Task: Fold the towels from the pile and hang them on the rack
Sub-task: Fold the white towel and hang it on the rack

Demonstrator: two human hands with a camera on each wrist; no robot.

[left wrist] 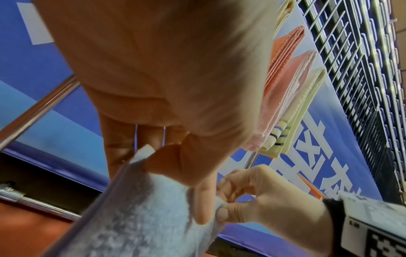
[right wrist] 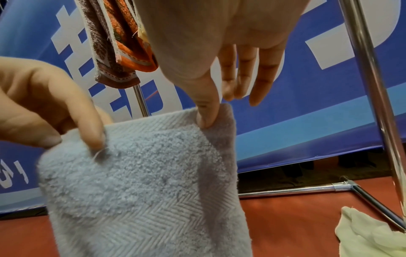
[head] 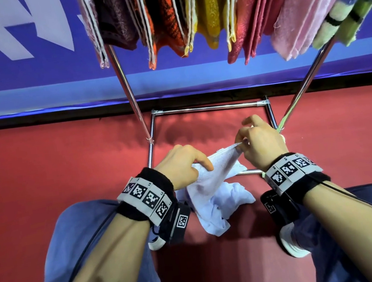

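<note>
I hold a light blue towel in both hands, low over the red floor and in front of the chrome rack. My left hand grips its upper edge, thumb on top. My right hand pinches a corner between thumb and forefinger, other fingers spread. The rest of the towel hangs crumpled below. In the right wrist view the thumb of my right hand presses the corner of the towel, and my left hand grips the edge beside it. In the left wrist view the towel runs between my left hand and right hand.
Several folded towels hang side by side on the rack's top bars. A pale green towel lies on the floor by the rack's base. The rack's slanted legs stand either side of my hands. A blue banner is behind.
</note>
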